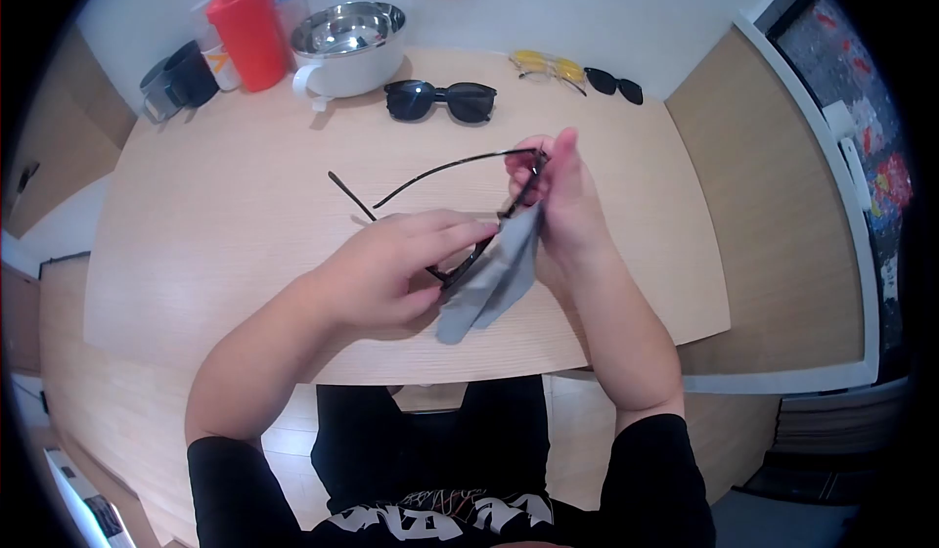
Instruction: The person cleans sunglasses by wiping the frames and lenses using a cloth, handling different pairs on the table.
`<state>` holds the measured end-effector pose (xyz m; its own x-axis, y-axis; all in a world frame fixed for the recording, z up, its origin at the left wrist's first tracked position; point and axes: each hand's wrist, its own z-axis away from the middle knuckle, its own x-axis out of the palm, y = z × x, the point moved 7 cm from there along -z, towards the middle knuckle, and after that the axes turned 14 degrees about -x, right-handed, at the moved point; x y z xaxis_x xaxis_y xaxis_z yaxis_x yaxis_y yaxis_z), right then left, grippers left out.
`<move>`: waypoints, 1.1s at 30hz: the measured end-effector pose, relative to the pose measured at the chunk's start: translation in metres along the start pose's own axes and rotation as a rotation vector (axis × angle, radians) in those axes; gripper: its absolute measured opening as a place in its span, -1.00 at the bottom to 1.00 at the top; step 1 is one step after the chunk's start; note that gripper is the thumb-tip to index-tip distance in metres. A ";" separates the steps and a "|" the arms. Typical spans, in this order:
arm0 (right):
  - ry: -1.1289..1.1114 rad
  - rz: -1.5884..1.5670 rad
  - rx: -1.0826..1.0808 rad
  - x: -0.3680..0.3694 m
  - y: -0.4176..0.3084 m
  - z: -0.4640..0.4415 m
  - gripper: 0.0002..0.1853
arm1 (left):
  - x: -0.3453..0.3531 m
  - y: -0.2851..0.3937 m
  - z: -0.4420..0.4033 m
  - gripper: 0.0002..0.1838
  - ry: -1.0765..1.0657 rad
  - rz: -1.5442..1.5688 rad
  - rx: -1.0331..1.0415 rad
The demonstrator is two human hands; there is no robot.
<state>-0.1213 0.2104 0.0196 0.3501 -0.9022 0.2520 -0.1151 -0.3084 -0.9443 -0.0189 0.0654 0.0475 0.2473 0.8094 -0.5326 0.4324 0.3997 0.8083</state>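
A pair of black-framed glasses (457, 158) is held over the table, arms unfolded and pointing away to the left. My left hand (396, 260) grips the near end of the frame between thumb and fingers. At the far end, my right hand (569, 201) is closed round the frame with a grey cloth (497, 279), thumb pointing up. The cloth hangs down from the right hand, along the near side of the frame. My fingers and the cloth hide much of the lenses.
Dark sunglasses (440, 102) lie beyond my hands on the wooden table (225, 245). Yellow-lens glasses (548, 65) and small dark lenses (614, 86) are at the back right. A white-handled steel bowl (349, 69), a red container (248, 35) and dark mugs (181, 81) stand back left.
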 end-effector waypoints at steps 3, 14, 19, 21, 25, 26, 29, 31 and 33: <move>-0.128 0.118 0.075 -0.010 -0.001 -0.015 -0.37 | 0.000 0.004 0.001 -0.26 -0.007 -0.249 0.052; -0.182 -0.280 0.103 -0.001 -0.003 -0.014 -0.65 | -0.013 0.011 0.002 -0.33 0.020 -0.334 0.065; -0.209 -0.243 -0.083 -0.002 -0.011 -0.017 -0.70 | -0.035 0.026 0.009 -0.50 0.378 -0.276 0.321; -0.218 -0.263 -0.105 -0.002 -0.013 -0.016 -0.70 | -0.047 0.017 0.017 -0.68 0.470 -0.202 0.294; -0.237 -0.290 -0.132 -0.001 -0.017 -0.012 -0.69 | -0.061 -0.027 0.020 -0.79 0.728 0.100 -0.172; -0.248 -0.283 -0.144 0.000 -0.018 -0.012 -0.69 | -0.063 -0.044 0.019 -0.71 0.744 0.182 -0.305; -0.286 -0.303 -0.179 0.008 -0.025 -0.007 -0.68 | -0.066 -0.068 0.016 -0.70 0.710 0.526 -0.579; -0.377 -0.333 -0.270 0.014 -0.030 -0.006 -0.70 | -0.066 -0.074 0.015 -0.73 0.694 0.561 -0.670; -0.413 -0.322 -0.337 0.018 -0.033 -0.003 -0.73 | -0.062 -0.081 0.011 -0.75 0.723 0.601 -0.625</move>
<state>-0.1141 0.2029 0.0559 0.7391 -0.5778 0.3462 -0.2076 -0.6843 -0.6990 -0.0599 -0.0217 0.0122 -0.3792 0.9208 0.0914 -0.1478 -0.1578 0.9763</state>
